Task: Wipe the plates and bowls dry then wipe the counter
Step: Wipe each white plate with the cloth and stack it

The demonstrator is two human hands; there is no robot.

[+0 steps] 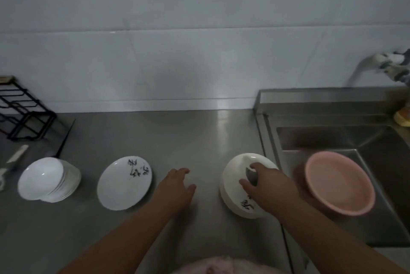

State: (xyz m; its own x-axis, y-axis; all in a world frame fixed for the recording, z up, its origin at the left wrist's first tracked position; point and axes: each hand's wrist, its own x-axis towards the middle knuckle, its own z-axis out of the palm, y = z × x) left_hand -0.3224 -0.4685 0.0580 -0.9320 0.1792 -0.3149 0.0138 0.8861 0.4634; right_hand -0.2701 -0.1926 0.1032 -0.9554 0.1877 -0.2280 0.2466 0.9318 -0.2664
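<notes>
A stack of white plates (233,187) with black brush marks stands on the steel counter (177,136) beside the sink. My right hand (269,182) rests on top of the stack and pinches a small grey cloth (251,176) between thumb and fingers. My left hand (177,187) hovers over the bare counter with its fingers spread, holding nothing. To its left lies a single white plate (119,187) with the same black marks. A stack of plain white bowls (40,180) sits tilted at the far left.
A pink plastic basin (339,182) sits in the steel sink (377,140) on the right. A black wire rack (22,116) stands at the back left, with a pale utensil (17,153) in front of it. A patterned rag (395,67) hangs at the upper right above a yellow sponge (402,117).
</notes>
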